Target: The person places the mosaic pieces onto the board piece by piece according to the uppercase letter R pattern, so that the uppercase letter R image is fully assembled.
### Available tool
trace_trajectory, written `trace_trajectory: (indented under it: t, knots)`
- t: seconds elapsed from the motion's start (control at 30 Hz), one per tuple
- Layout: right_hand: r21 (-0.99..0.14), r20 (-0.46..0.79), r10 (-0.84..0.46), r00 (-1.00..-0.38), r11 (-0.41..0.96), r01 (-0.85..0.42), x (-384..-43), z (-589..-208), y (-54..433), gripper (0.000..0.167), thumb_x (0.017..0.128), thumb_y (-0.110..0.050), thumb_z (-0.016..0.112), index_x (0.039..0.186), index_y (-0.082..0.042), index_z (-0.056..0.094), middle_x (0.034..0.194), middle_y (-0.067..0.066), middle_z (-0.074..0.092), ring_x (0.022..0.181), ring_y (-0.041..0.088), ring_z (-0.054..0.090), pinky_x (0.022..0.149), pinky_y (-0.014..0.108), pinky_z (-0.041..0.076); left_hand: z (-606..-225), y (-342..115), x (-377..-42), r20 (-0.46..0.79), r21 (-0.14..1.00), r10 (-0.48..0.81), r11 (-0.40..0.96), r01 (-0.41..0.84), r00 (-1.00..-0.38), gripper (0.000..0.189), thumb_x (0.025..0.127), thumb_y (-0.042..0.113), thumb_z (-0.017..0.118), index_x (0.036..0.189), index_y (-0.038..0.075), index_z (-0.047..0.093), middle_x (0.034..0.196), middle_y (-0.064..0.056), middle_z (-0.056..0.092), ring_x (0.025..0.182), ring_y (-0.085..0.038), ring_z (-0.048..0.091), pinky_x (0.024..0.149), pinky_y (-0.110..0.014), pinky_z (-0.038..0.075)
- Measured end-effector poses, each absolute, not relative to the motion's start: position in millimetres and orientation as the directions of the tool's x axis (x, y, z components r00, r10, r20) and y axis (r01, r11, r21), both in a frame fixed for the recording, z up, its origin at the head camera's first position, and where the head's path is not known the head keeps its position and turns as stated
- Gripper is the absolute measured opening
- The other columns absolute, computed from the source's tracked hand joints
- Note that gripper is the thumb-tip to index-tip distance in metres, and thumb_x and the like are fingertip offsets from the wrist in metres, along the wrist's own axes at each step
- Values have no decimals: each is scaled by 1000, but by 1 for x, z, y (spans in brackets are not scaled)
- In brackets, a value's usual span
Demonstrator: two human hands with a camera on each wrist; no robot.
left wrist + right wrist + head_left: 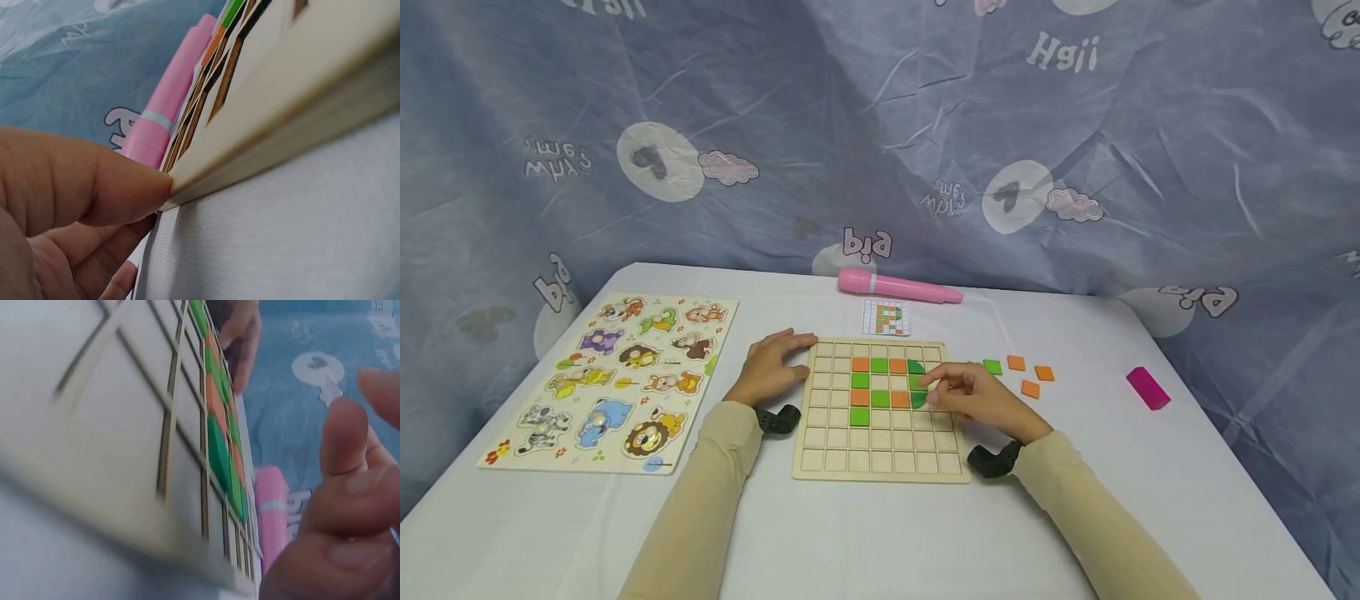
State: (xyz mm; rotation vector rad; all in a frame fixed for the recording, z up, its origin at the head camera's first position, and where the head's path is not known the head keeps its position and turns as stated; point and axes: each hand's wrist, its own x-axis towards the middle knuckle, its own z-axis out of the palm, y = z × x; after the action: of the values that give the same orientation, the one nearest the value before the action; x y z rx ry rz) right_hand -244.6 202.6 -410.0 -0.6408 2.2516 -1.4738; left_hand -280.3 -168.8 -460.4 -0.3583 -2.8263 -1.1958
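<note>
A wooden grid board (917,467) lies on the table with orange and green square tiles in its cells. Dark green rounded pieces (914,367) sit at the upper and lower right of the pattern. At the board's upper left edge is my left hand (772,367); its thumb (125,187) touches the rim and its fingers extend past the corner. Over the right side of the pattern is my right hand (970,393), fingers bent beside the green tile (916,382). Nothing shows between its fingers in the right wrist view.
A pattern card (887,317) lies behind the board, with a pink marker-shaped tube (895,287) beyond it. Loose orange and green tiles (1030,389) lie right of the board. A magenta block (1147,388) is farther right; an animal puzzle board (625,383) is at left.
</note>
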Motion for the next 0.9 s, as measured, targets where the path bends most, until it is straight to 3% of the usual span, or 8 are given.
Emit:
trace_trajectory:
  t: [0.27, 0.6, 0.9]
  knots:
    - [-917, -68, -478, -875, 376, -134, -242, -411, 248, 34, 104, -8, 69, 133, 8, 65, 89, 4, 68, 62, 11, 46, 56, 23, 39, -460, -168, -280, 129, 707, 193, 670, 227, -973, 58, 92, 13, 69, 150, 6, 65, 157, -12, 60, 159, -37, 36, 132, -58, 13]
    - [-909, 18, -425, -905, 369, -192, -239, -409, 281, 36, 103, -5, 70, 134, 13, 63, 89, 14, 71, 61, 13, 50, 59, 24, 45, -459, -168, -280, 135, 699, 197, 676, 234, -971, 58, 92, 13, 68, 149, 6, 65, 157, -12, 60, 159, -37, 36, 132, -59, 14]
    - [-913, 13, -367, -930, 376, -161, -243, -411, 294, 40, 106, -9, 68, 137, 14, 60, 85, 5, 75, 60, 10, 50, 59, 24, 47, -456, -169, -278, 138, 704, 198, 669, 236, -971, 58, 92, 13, 68, 149, 5, 65, 157, -13, 60, 159, -38, 36, 132, -60, 13]
